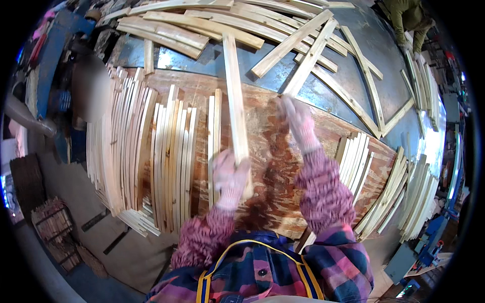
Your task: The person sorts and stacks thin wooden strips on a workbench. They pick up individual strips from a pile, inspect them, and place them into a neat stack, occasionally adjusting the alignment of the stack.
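Note:
My left hand [230,178], in a pale knit glove, is closed around the lower part of a long wooden strip [234,96]. The strip points away from me, its far end reaching the loose lumber. My right hand [298,121], gloved the same way, reaches forward to the near end of another wooden strip [312,58], which slants across the metal surface. That hand is smeared by motion, so its grip on the strip is unclear. Left of my left hand, a pair of narrow strips [214,121] lies on the reddish plywood board [273,166].
Upright rows of wooden strips [172,161] line the plywood's left side, with smaller bundles [353,159] on the right. Loose strips lie criss-crossed over the blue-grey metal table [242,60]. A person in green [406,22] handles strips at the far right.

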Demonstrator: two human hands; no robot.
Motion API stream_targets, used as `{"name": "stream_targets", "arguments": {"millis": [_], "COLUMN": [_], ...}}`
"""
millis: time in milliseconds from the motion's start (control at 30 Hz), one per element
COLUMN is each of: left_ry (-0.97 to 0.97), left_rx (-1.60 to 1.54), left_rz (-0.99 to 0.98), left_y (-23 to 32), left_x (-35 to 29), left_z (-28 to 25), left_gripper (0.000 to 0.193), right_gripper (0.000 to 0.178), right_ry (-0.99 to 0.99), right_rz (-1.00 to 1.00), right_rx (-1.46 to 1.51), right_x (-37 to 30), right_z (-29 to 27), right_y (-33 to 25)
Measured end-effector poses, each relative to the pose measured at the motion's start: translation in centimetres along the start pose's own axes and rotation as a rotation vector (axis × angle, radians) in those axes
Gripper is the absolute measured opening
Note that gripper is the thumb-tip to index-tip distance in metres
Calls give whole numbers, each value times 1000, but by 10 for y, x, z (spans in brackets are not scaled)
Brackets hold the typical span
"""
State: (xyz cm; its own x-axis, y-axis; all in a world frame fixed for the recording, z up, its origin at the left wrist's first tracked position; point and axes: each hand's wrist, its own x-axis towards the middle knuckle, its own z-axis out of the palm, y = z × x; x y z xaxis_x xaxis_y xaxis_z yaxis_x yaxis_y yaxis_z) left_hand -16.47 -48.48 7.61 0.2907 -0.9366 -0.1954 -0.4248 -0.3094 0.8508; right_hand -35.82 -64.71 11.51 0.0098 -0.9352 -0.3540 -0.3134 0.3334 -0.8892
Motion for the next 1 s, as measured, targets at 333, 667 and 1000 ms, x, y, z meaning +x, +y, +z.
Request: {"name": "stream_targets", "arguments": {"millis": [333, 667, 1000], "left_ry": [200, -861, -677], "left_rx": [633, -884, -1224], "left_rz": [374, -547, -711], "left_y": [-29, 36, -3], "left_x": [-51, 73, 42], "left_z": [-45, 37, 25], "left_gripper": [72, 54, 94], "right_gripper": [42, 26, 74], "right_ry": [117, 331, 246], "right_rz": [113, -295, 221], "right_rx": [535, -485, 28], "right_x": [78, -26, 41], "right_z": [39, -31, -25], "right_y": [-3, 50, 51]}}
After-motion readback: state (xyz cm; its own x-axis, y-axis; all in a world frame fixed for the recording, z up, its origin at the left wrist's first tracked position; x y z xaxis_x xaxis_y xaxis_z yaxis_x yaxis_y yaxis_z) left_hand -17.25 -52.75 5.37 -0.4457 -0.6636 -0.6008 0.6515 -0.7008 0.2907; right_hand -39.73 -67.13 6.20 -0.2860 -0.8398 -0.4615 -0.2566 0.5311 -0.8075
